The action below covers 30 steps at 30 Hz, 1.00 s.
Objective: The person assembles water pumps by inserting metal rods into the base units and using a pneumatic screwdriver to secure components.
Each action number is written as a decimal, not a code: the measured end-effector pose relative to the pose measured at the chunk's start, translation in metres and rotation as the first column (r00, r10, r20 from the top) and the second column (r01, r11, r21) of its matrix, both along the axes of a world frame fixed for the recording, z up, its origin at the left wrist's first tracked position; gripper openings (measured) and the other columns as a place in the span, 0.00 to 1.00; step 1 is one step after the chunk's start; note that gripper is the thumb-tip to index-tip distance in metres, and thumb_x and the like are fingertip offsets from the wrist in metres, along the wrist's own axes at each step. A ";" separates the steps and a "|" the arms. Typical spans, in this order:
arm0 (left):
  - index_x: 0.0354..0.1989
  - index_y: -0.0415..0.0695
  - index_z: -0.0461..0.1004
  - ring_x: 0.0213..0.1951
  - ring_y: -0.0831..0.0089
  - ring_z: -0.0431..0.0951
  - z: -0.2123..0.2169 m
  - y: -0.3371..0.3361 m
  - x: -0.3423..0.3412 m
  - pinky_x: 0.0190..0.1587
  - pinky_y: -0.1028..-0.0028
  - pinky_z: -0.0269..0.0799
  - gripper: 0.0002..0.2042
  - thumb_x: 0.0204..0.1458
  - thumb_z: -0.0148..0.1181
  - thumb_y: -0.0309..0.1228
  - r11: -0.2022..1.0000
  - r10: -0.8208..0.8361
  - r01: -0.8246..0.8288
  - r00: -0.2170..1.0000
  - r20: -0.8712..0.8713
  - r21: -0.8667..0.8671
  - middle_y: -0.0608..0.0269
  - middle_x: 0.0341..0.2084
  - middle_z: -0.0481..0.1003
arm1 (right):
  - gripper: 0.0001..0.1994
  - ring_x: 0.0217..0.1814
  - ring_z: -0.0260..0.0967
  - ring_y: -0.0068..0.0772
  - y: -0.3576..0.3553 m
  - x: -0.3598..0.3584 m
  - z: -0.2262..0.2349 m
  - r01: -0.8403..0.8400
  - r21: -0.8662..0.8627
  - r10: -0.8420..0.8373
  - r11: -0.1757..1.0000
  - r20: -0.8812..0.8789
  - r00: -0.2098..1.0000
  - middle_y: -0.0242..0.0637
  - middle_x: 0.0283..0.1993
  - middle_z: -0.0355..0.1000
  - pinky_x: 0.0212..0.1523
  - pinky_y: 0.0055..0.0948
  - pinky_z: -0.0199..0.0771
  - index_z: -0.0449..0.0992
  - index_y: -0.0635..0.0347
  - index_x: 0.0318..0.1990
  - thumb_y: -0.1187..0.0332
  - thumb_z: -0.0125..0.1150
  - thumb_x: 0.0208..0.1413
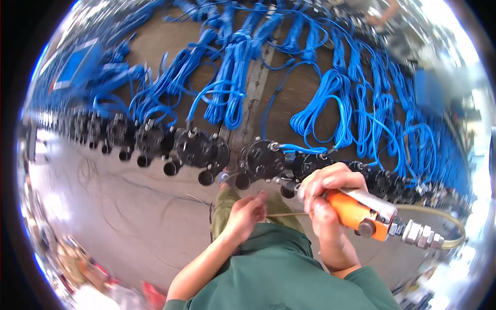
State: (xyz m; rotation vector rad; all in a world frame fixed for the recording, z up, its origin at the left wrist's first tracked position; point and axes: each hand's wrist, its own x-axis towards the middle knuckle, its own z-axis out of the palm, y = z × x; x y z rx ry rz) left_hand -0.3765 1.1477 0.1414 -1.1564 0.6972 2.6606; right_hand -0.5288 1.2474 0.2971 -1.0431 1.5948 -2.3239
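My right hand (330,199) is wrapped round an orange and silver air screwdriver (356,212), which lies roughly level. Its narrow tip points left, beside the lower rim of a round black flanged part (264,159) at the table's near edge. Below that part, my left hand (248,214) hangs in front of my body with its fingers curled together. Whatever it pinches, if anything, is too small to make out. A hose (457,227) runs from the fittings at the tool's back end. Another black flanged part (194,148) sits just to the left, with a short tube below.
Rows of similar black parts (119,129) line the table edge on both sides. Bundled blue cables (235,82) spread over the brown tabletop (155,44) behind them. A blue box (430,93) stands at far right. Clutter (77,258) lies on the floor at lower left.
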 end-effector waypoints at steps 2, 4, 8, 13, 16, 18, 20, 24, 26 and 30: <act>0.50 0.37 0.73 0.34 0.69 0.76 -0.072 0.036 -0.009 0.38 0.68 0.73 0.15 0.68 0.49 0.37 0.917 0.241 -0.229 0.970 0.002 0.327 0.62 0.34 0.76 | 0.12 0.29 0.72 0.26 -0.001 0.005 -0.015 -0.032 -0.018 0.031 0.999 -0.042 0.999 0.46 0.39 0.72 0.28 0.21 0.76 0.70 0.66 0.47 0.76 0.62 0.56; 0.46 0.40 0.73 0.33 0.67 0.76 -0.077 0.057 -0.036 0.38 0.65 0.75 0.14 0.70 0.46 0.38 0.852 0.405 -0.359 0.913 -0.046 0.382 0.60 0.34 0.77 | 0.15 0.27 0.69 0.27 0.002 0.008 -0.019 -0.053 0.035 0.054 0.998 -0.036 0.998 0.45 0.38 0.70 0.27 0.23 0.73 0.67 0.66 0.48 0.71 0.63 0.58; 0.40 0.41 0.72 0.31 0.66 0.75 -0.090 0.067 -0.071 0.37 0.66 0.76 0.13 0.70 0.44 0.37 0.632 0.635 -0.575 0.768 0.077 0.519 0.60 0.32 0.76 | 0.15 0.25 0.65 0.26 -0.008 0.011 -0.025 -0.118 0.052 0.120 0.992 -0.054 0.991 0.44 0.38 0.68 0.28 0.26 0.73 0.68 0.66 0.47 0.78 0.60 0.52; 0.43 0.41 0.71 0.29 0.69 0.73 -0.094 0.079 -0.080 0.33 0.70 0.73 0.10 0.70 0.43 0.31 0.501 0.751 -0.618 0.658 0.050 0.605 0.61 0.28 0.73 | 0.17 0.25 0.64 0.25 -0.012 0.019 -0.031 -0.136 0.114 0.143 0.984 -0.054 0.988 0.43 0.38 0.66 0.30 0.26 0.72 0.68 0.66 0.47 0.78 0.55 0.48; 0.47 0.38 0.72 0.27 0.68 0.75 -0.094 0.076 -0.078 0.31 0.70 0.74 0.12 0.70 0.42 0.31 0.515 0.767 -0.635 0.641 0.021 0.576 0.58 0.27 0.75 | 0.18 0.27 0.64 0.24 -0.010 0.016 -0.036 -0.137 0.178 0.154 0.974 -0.089 0.984 0.42 0.40 0.65 0.32 0.27 0.72 0.67 0.65 0.49 0.75 0.54 0.47; 0.47 0.38 0.72 0.26 0.68 0.75 -0.096 0.074 -0.076 0.30 0.70 0.74 0.12 0.70 0.42 0.31 0.538 0.759 -0.640 0.651 0.015 0.548 0.58 0.27 0.76 | 0.18 0.27 0.64 0.23 -0.008 0.016 -0.040 -0.119 0.186 0.135 0.975 -0.074 0.988 0.42 0.40 0.66 0.32 0.27 0.72 0.67 0.65 0.49 0.75 0.54 0.47; 0.44 0.38 0.71 0.26 0.68 0.75 -0.095 0.075 -0.075 0.31 0.69 0.74 0.11 0.69 0.42 0.30 0.547 0.755 -0.643 0.656 0.016 0.536 0.57 0.27 0.76 | 0.18 0.27 0.64 0.23 -0.007 0.014 -0.043 -0.109 0.195 0.121 0.975 -0.050 0.991 0.42 0.40 0.66 0.32 0.27 0.72 0.67 0.65 0.49 0.75 0.54 0.47; 0.38 0.40 0.70 0.29 0.67 0.74 -0.091 0.074 -0.070 0.32 0.68 0.71 0.09 0.68 0.44 0.30 0.593 0.733 -0.633 0.680 -0.009 0.498 0.58 0.28 0.75 | 0.17 0.22 0.63 0.25 -0.009 0.013 -0.045 -0.041 0.153 0.043 0.987 -0.005 0.999 0.42 0.36 0.67 0.27 0.25 0.71 0.68 0.65 0.46 0.80 0.54 0.46; 0.38 0.40 0.70 0.28 0.67 0.74 -0.093 0.073 -0.068 0.32 0.68 0.71 0.09 0.68 0.45 0.30 0.614 0.727 -0.633 0.686 -0.026 0.472 0.58 0.28 0.75 | 0.17 0.22 0.63 0.25 -0.007 0.013 -0.046 -0.036 0.144 0.038 0.989 -0.013 0.999 0.42 0.36 0.67 0.27 0.25 0.71 0.68 0.65 0.46 0.80 0.53 0.46; 0.38 0.39 0.71 0.28 0.67 0.74 -0.089 0.068 -0.067 0.32 0.67 0.72 0.10 0.68 0.45 0.29 0.609 0.734 -0.634 0.679 -0.034 0.476 0.58 0.28 0.76 | 0.17 0.22 0.63 0.25 -0.004 0.012 -0.046 -0.021 0.130 0.023 0.991 -0.011 1.000 0.42 0.36 0.67 0.27 0.25 0.71 0.68 0.65 0.46 0.79 0.53 0.46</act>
